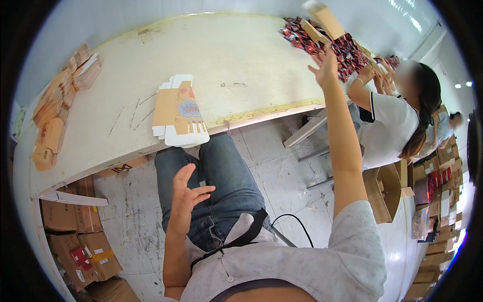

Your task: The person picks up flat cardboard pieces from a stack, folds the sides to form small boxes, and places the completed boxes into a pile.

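My left hand (188,196) is raised above my lap with its fingers apart and nothing in it. My right hand (325,68) reaches out toward the far right of the table, fingers spread. Just beyond its fingertips a tan carton (329,22) stands tilted, perhaps in mid-air; I cannot tell whether the hand touches it. Beneath lies a pile of small dark red packets (347,56), with another tan carton (312,31) on it. A stack of flattened printed cartons (181,113) rests at the table's near edge in front of me.
The white table (241,49) runs across the view. More folded cartons (53,105) line its left end. To the right a co-worker (392,117) in a white top sits with hands near the packets. Cardboard boxes (81,260) stand under the table, and an open box (385,192) behind the co-worker.
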### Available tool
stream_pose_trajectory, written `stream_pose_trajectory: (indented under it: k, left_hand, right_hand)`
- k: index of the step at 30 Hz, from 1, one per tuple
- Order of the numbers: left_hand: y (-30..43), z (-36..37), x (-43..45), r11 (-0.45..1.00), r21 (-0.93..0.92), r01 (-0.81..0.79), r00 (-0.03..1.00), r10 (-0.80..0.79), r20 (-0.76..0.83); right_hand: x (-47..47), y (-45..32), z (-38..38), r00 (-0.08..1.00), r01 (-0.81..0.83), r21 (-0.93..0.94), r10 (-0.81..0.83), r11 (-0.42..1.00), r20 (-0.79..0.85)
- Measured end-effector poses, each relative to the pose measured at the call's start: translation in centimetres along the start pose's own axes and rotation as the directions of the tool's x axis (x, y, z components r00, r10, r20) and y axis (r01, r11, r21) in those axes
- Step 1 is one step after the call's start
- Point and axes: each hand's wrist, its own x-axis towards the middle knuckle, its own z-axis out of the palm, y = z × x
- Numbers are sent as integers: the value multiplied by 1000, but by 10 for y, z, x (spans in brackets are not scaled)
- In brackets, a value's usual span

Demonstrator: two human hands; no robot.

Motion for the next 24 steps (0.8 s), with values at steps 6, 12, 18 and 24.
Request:
stream_pose_trajectory:
  k: [6, 12, 18, 24]
  left_hand:
    - [3, -3, -1, 995, 93, 41, 998, -46, 53]
    - [12, -17, -15, 986, 136, 95, 995, -97, 7]
    - [5, -22, -17, 985, 137, 102, 994, -106, 24]
    - [1, -26, -13, 994, 107, -2, 999, 8, -51]
  right_hand:
    - [-110, 84, 74, 765, 374, -329, -87, 867, 638]
    - [-178, 103, 170, 455, 847, -201, -476, 492, 752]
    - [-171, 137, 222, 444, 888, -442, -491, 128, 749]
    - [-150, 134, 223, 526, 850, -483, -313, 208, 791]
